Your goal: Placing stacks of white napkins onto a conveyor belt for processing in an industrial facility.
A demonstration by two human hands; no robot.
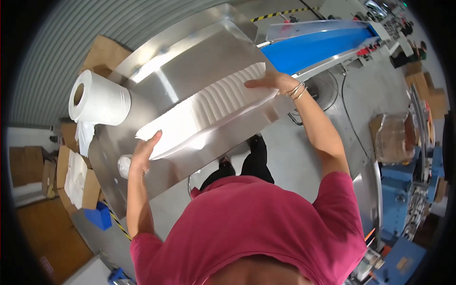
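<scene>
A long row of white, thin, folded sheets (209, 114), packed face to face, spans the space between my two hands, over a shiny metal table. At its near left end, my left hand (144, 153) closes on it with the thumb on top. My right hand (278, 84), with bracelets at the wrist, grips the far right end, thumb laid across the upper side. Ridges show along the right half of the row, while the left half looks flat and bright. The fingers beneath the row are hidden.
On the metal table (190, 71) stand a large white roll (107, 99) and, near its left edge, a small clear-wrapped bundle (124, 166). A blue conveyor belt (313, 45) runs off to the far right. Left of the table are an open carton (90, 190) and a blue bin (99, 216).
</scene>
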